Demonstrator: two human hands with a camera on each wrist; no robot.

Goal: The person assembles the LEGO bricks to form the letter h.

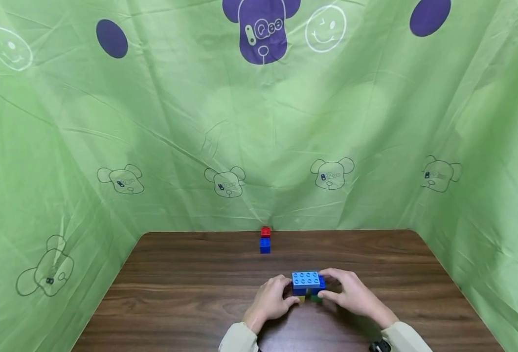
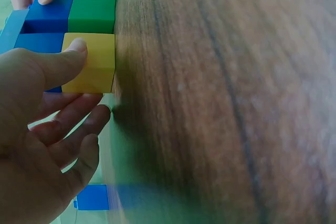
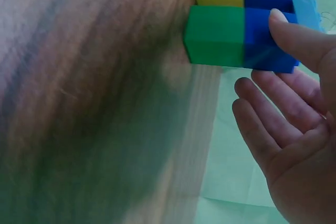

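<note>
Toy building bricks stand assembled on the table in front of me. A light blue brick (image 1: 305, 278) with several studs spans the top, over two dark blue bricks side by side. Below these are a yellow brick (image 2: 100, 72) on the left and a green brick (image 3: 215, 35) on the right. My left hand (image 1: 269, 298) grips the left side, its thumb on the yellow brick near the blue one above. On the right side, my right hand (image 1: 351, 293) holds the dark blue brick (image 3: 260, 40), thumb on its near face and fingers behind.
A red brick (image 1: 265, 231) and a blue brick (image 1: 265, 246) stand near the back edge of the brown wooden table (image 1: 188, 274). Green printed cloth (image 1: 267, 122) hangs behind the table and along both sides.
</note>
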